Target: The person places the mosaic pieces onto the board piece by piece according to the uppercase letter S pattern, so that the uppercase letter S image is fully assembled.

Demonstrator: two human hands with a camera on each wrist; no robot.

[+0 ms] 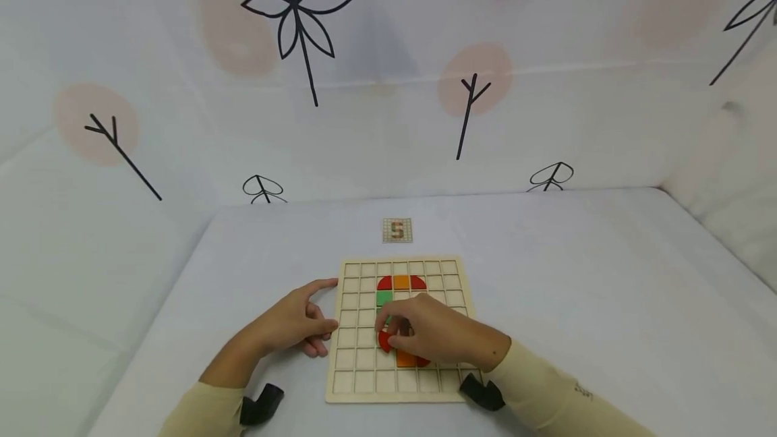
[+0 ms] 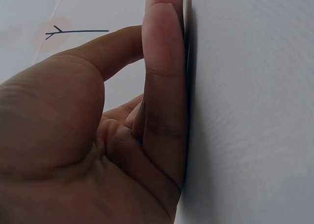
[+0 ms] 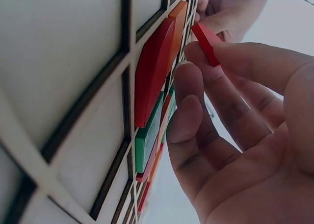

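A wooden grid board (image 1: 358,383) lies flat on the white table. My left hand (image 1: 294,322) is at its left edge, index finger and thumb touching the rim while the other fingers bend loosely. Over the board's middle, my right hand (image 1: 437,332) pinches a red curved tile (image 3: 207,45) between thumb and fingers, held off the grid in the right wrist view. Set in the cells are an orange square (image 1: 401,282) between two red rounded tiles at the top, a green square (image 1: 384,298) below, and an orange square (image 1: 406,359) beside a red tile (image 1: 423,361) lower down. My right hand hides some cells.
Beyond the board lies a small card (image 1: 397,230) printed with an S-shaped pattern on a grid. Black camera mounts (image 1: 262,404) sit at both wrists. A white cloth wall (image 1: 376,140) with drawn plants stands behind the table.
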